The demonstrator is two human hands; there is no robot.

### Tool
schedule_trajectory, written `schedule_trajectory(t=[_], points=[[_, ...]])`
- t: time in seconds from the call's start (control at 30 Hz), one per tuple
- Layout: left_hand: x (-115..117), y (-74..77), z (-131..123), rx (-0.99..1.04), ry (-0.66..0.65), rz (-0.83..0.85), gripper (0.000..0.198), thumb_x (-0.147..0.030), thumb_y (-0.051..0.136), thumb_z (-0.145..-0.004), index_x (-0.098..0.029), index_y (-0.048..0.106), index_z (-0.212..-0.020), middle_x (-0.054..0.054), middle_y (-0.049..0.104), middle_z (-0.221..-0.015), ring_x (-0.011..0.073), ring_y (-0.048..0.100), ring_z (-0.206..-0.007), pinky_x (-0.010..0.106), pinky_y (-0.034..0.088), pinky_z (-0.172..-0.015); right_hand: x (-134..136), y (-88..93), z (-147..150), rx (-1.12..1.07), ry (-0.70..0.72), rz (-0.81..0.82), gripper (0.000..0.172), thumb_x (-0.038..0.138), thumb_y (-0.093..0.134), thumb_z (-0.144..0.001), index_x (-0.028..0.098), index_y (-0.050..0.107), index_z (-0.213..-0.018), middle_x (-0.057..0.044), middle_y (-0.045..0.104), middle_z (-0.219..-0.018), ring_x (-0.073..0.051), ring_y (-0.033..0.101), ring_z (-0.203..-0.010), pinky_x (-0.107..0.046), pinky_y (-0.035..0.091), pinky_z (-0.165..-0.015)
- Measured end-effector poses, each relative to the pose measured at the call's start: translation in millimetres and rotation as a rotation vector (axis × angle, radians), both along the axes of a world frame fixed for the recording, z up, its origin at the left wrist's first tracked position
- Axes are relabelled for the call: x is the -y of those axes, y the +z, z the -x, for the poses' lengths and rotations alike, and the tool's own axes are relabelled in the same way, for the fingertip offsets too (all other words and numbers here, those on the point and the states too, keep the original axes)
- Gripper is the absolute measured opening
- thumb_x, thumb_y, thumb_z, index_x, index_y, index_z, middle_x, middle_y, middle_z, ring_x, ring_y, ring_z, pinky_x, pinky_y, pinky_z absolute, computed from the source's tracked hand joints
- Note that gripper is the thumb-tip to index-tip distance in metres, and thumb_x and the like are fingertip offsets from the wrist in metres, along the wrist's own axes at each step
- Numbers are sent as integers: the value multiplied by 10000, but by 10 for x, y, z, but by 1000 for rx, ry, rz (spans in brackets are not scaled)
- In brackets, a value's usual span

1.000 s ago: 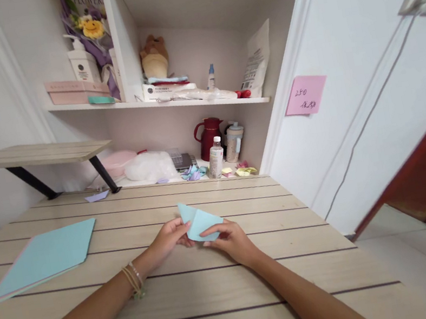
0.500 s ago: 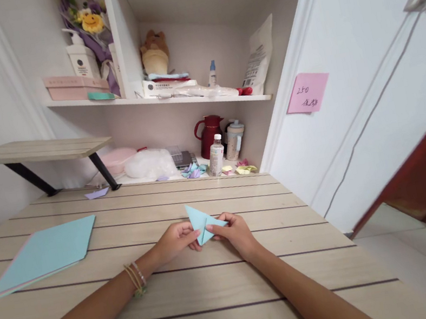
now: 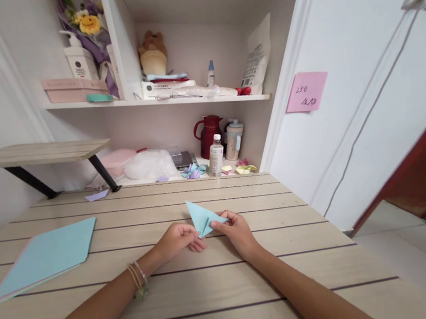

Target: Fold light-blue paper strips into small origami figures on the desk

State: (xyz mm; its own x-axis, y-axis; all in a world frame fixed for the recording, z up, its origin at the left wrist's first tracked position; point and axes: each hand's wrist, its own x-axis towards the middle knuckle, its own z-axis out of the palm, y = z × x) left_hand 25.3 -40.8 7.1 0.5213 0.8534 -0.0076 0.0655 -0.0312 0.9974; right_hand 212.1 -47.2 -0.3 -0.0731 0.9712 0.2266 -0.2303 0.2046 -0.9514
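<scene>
Together, left hand (image 3: 178,240) and right hand (image 3: 237,229) pinch the folded paper (image 3: 202,218) — pale blue, pointed, creased.

folded blue paper (image 3: 203,217) pinched between both hands, wooden table (image 3: 202,288)

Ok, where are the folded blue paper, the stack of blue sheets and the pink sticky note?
folded blue paper (image 3: 203,218): head view, middle of its upper flap.
stack of blue sheets (image 3: 44,256): head view, centre of top sheet.
pink sticky note (image 3: 306,91): head view, its middle.
</scene>
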Motion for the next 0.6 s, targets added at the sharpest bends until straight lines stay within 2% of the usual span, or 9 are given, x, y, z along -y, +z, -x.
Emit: schedule_trajectory(t=[0.33,0.47,0.6], points=[[12,0,-8,-35,2,-5,157,-259,604,-720,-116,653,-679,97,712,-666,150,636,-570,255,481,-575,1,-6,16,-61,8,81,353,389,748,-540,165,476,-553,-10,614,-708,-126,539,-582,-295,481,-619],[26,2,-8,-46,-25,-25,178,-280,609,-711,-110,661,-712,73,693,-611,134,614,-532,243,474,-556,-26,-34,5,-33,-73,105,373,387,742,-550,174,437,-526,37,544,-516,-110,504,-517,-250,438,-545],[50,24,-14,-69,-39,-43,236,-322,618,-699,-101,665,-767,66,685,-617,126,604,-540,237,471,-558,-48,-51,-14,-45,-152,136,392,387,740,-554,176,412,-514,42,537,-481,-104,494,-499,-225,389,-506]])
